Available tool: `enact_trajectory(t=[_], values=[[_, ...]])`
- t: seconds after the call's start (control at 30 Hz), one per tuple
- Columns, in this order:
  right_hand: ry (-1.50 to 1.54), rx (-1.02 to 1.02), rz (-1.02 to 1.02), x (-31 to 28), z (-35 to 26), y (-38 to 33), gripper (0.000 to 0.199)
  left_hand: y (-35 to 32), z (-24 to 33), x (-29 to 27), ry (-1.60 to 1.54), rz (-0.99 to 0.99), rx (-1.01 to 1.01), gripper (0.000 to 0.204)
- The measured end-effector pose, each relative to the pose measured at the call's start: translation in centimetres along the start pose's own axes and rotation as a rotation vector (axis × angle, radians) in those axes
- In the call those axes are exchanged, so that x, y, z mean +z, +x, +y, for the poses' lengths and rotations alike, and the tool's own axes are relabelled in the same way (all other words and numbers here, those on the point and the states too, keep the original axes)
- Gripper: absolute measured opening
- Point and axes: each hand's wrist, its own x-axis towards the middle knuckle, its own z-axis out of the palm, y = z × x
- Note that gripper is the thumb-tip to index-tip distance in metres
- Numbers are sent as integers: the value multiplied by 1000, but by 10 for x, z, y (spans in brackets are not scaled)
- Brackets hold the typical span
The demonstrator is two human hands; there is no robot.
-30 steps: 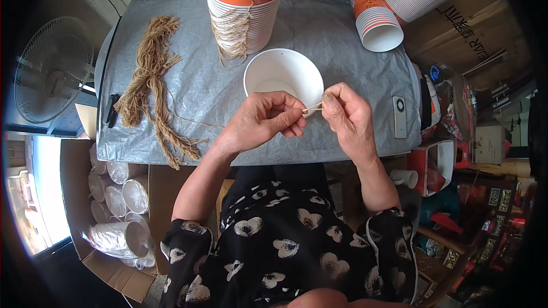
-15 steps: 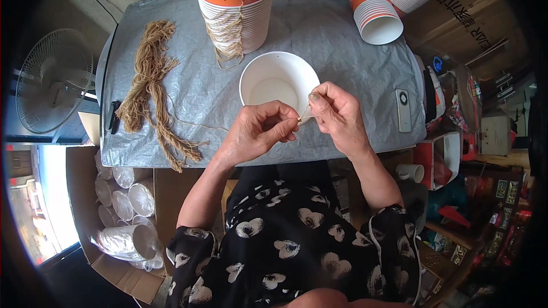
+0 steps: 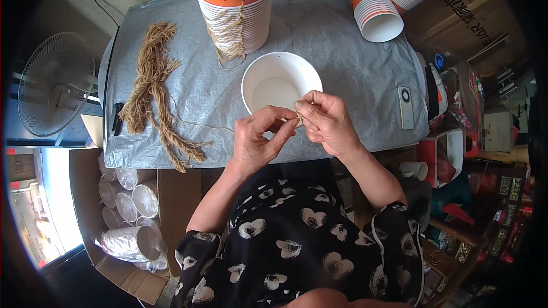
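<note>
A white paper bucket (image 3: 264, 75) stands mouth up on the covered table, right in front of me. At its near rim my left hand (image 3: 264, 137) pinches a thin tan string (image 3: 200, 125), which trails leftward across the table. My right hand (image 3: 328, 122) is closed too, thumb and forefinger pinching the string where it meets the left fingertips. The fingers hide most of the string there. To the left lies a thick bundle of tan strings (image 3: 149, 80). Behind the bucket rises a nested stack of orange-and-white buckets (image 3: 242, 17), with strings hanging down its side.
The table wears a grey plastic sheet (image 3: 342, 74). More nested buckets (image 3: 381, 20) lie at the far right, near a silver phone-like device (image 3: 405, 108). A small black object (image 3: 117, 118) sits by the left edge. A carton of wrapped cups (image 3: 137, 199), a mug (image 3: 414, 169) and a fan (image 3: 57, 85) surround the table.
My right hand has come left and slightly down, so its fingertips now meet the left hand's. The string stretched between them has shortened.
</note>
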Motion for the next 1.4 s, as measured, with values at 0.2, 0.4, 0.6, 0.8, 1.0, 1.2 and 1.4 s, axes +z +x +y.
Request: enact_trajectory(t=[0.2,0.4,0.6,0.8,1.0,1.2,1.4], values=[[-32,-34,-25,3,4,-1,14,-3,2,3,68,107,90,13],[-78,-26,-33,0,1,-2,15,-4,-2,-1,17,80,27,9],[-380,-297,60,-10,-2,-14,21,2,4,-17,-491,-35,-463,13],[-721,-630,81,-7,12,-24,22,3,-1,-15,-557,-42,-530,11],[-890,-749,150,-4,22,-20,26,3,3,-8,-490,-55,-563,8],[-850,-756,181,-11,30,-16,20,2,1,-4,-555,-42,-538,12],[-563,-570,164,-6,31,-21,7,1,0,1,-526,-25,-534,11]])
